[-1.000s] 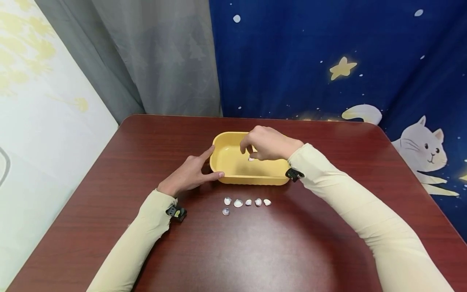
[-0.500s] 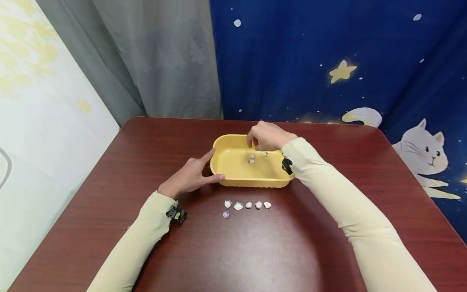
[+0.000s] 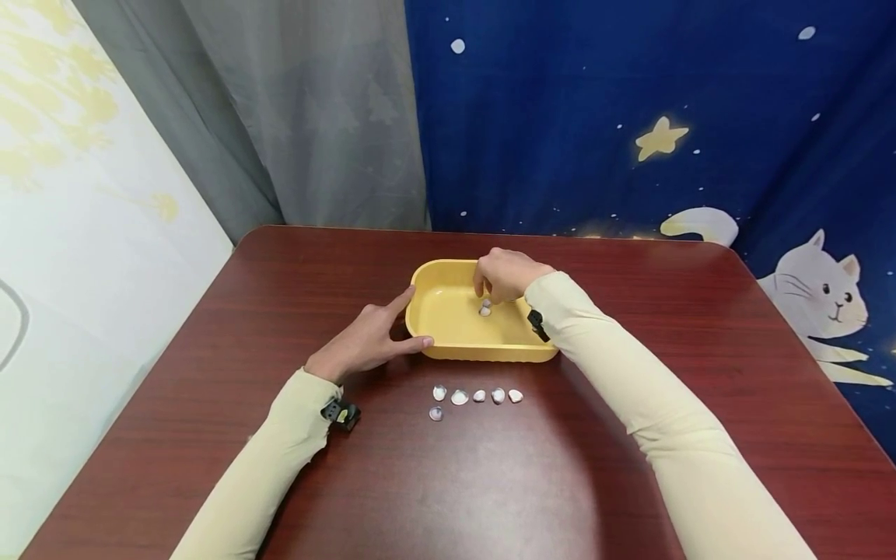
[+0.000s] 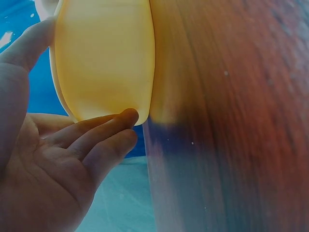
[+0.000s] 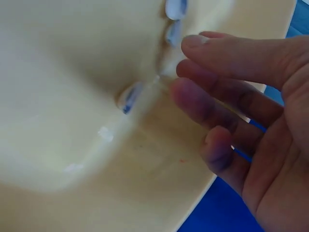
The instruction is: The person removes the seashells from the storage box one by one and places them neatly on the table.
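Note:
A yellow plastic basin stands on the table. My left hand spans its left end, the thumb on the near rim and a finger at the far side. In the left wrist view, more fingers of the left hand touch the basin's end wall with nearly straight tips. My right hand reaches down inside, loosely bent. In the right wrist view, two small shells lie by the thumb tip, and nothing shows between thumb and fingers. A third shell lies apart on the basin floor.
In front of the basin, a row of several small shells lies on the dark red wooden table. One more shell sits below the row's left end. Grey and blue curtains hang behind the table.
My right hand has come back from the basin's far side and lowered towards the two touching shells. A shell seen under its fingers one second ago now lies on the floor. The left hand stays put.

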Demonstrator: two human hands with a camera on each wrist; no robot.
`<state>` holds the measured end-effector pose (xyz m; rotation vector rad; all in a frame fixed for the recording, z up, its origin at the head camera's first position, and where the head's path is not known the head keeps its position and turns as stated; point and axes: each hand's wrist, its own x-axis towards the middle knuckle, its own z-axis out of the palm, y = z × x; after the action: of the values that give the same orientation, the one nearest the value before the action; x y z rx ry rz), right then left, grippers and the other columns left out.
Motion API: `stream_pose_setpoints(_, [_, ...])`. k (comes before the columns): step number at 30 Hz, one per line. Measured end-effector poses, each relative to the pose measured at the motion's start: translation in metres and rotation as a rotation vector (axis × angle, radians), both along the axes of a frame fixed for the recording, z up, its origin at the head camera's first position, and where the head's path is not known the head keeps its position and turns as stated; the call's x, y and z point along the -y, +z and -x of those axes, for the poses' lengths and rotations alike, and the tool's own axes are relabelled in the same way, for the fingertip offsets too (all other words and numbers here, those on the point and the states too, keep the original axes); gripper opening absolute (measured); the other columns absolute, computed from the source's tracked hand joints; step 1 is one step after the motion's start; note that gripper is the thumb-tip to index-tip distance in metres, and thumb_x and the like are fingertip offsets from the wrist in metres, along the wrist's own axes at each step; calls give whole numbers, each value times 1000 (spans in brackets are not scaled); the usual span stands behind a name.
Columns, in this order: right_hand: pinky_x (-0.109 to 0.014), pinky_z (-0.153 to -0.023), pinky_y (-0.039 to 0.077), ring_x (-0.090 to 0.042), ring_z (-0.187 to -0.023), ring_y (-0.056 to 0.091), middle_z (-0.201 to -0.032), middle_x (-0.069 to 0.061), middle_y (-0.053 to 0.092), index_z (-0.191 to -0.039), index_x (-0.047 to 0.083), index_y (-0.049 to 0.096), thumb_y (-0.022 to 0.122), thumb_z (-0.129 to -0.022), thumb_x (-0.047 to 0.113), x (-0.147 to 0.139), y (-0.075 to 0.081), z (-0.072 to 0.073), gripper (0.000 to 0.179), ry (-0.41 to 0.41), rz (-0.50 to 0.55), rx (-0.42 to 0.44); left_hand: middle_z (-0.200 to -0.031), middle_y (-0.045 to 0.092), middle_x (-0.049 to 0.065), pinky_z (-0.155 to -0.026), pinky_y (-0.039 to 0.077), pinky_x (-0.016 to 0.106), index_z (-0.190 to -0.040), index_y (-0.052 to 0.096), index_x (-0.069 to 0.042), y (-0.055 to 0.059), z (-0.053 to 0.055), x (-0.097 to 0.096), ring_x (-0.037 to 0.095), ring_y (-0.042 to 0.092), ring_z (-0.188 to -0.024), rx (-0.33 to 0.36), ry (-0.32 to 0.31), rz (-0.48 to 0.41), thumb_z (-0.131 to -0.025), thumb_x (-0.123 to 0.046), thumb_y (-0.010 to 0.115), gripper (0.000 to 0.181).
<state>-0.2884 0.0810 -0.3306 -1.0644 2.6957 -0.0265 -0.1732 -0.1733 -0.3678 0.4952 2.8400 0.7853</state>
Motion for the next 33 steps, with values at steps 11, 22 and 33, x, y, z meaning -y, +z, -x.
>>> stream_pose_setpoints(11, [-37, -75, 55, -19, -84, 63, -85, 1, 72, -89, 19, 79, 74, -76, 2, -1, -11, 0, 21, 16, -1, -45, -145, 55, 17, -97, 51, 41, -163, 16, -17, 2, -1, 0, 25, 59, -109, -3, -1, -8, -84, -72, 65, 107])
stream_pose_setpoints(22, [-36, -76, 54, -19, -82, 63, -82, 2, 71, -84, 18, 78, 77, -77, 7, -1, -18, 0, 13, 22, 38, -72, -149, 52, 18, -102, 51, 43, -163, 17, -18, 1, -1, 0, 25, 59, -116, -2, -2, -5, -84, -69, 66, 106])
stream_pose_setpoints(33, [-35, -75, 54, -19, -83, 63, -85, 0, 72, -83, 18, 77, 79, -80, 9, -4, -16, 0, 9, 11, 49, -41, -143, 56, 18, -97, 51, 41, -163, 17, -17, 0, -1, 0, 25, 59, -109, -3, -2, -1, -85, -68, 67, 106])
